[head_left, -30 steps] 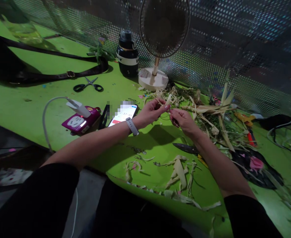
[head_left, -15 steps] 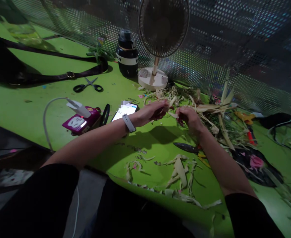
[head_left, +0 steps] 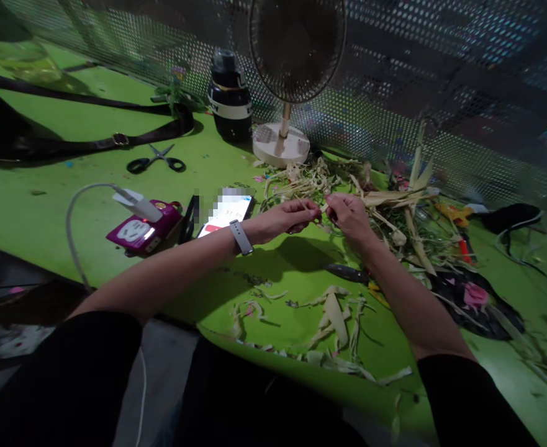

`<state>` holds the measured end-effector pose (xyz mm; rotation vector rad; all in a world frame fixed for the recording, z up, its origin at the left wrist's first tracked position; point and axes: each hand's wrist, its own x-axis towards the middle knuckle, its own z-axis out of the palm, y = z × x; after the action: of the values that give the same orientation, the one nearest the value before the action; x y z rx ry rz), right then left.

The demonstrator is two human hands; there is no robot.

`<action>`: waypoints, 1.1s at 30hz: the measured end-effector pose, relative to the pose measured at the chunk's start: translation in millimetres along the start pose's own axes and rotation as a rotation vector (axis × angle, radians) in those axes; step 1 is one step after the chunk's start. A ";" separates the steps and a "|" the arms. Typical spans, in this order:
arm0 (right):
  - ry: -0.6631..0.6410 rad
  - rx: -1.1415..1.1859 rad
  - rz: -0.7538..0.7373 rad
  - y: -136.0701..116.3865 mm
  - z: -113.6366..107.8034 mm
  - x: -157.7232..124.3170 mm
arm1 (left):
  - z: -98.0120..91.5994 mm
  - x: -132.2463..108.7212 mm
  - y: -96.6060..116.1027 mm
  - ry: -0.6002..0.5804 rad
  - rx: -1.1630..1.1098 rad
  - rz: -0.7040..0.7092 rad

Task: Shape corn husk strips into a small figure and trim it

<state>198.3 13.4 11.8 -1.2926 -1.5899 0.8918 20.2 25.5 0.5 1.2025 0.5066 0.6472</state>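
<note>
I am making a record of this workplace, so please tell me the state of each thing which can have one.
Left hand: pinching pale strip
Right hand: pinching pale strip
Scissors: open
Phone: screen lit
Charger: plugged into purple socket block
Fan: upright, spinning unclear
Black bottle: upright, capped
Gray wristband: fastened

Left hand, right hand, pinching pale strip; far, fan; left, open scissors.

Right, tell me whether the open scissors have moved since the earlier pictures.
No. The scissors keep the same place relative to the black bottle; both sit slightly further left only because the whole view has shifted.
</note>
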 end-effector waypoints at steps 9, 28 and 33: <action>0.095 0.003 0.014 -7.1 -3.1 -1.9 | 2.5 2.1 -2.8 0.091 -0.261 -0.055; -0.289 0.127 0.153 -4.1 29.2 -14.7 | 6.0 6.2 -11.2 0.345 -0.335 0.171; -0.291 0.117 0.192 -6.5 29.7 -16.6 | 2.7 6.8 -9.0 0.328 -0.258 0.222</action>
<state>169.5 -4.3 3.9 -1.2919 -1.6226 1.3239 28.7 26.4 -7.4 0.9181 0.5473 1.0778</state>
